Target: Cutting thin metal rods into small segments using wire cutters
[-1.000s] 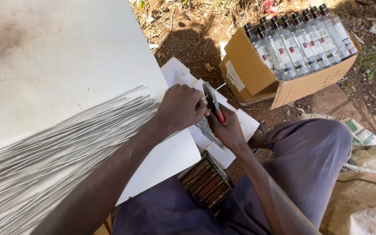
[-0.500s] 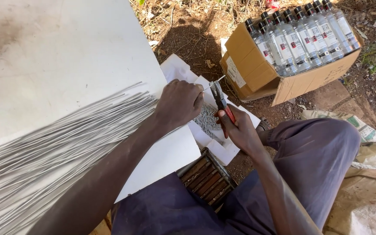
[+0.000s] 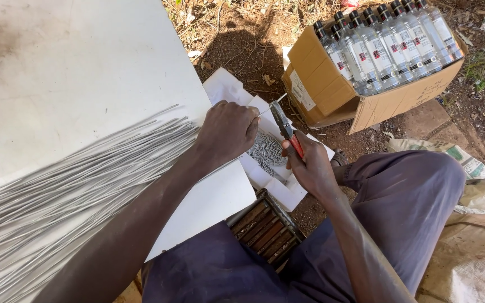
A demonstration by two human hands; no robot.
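My left hand [image 3: 228, 130] is closed on a thin metal wire [image 3: 270, 105] whose end sticks out past the edge of the white board [image 3: 85, 67]. My right hand [image 3: 309, 165] grips red-handled pliers [image 3: 285, 128], with the jaws at the wire's end. Below the pliers a heap of short cut wire pieces [image 3: 266, 151] lies on a white sheet [image 3: 228, 87] on the ground. A large bundle of long straight wires [image 3: 68, 191] fans across the board under my left forearm.
A cardboard box [image 3: 332, 90] full of clear bottles [image 3: 388, 42] lies on the bare earth at the upper right. A small wooden slatted crate [image 3: 262, 227] sits by my knees. Printed sacks [image 3: 478, 185] cover the ground on the right.
My right hand with the pliers has shifted slightly right and up to the wire's end. My left hand stays on the wire at the board's edge.
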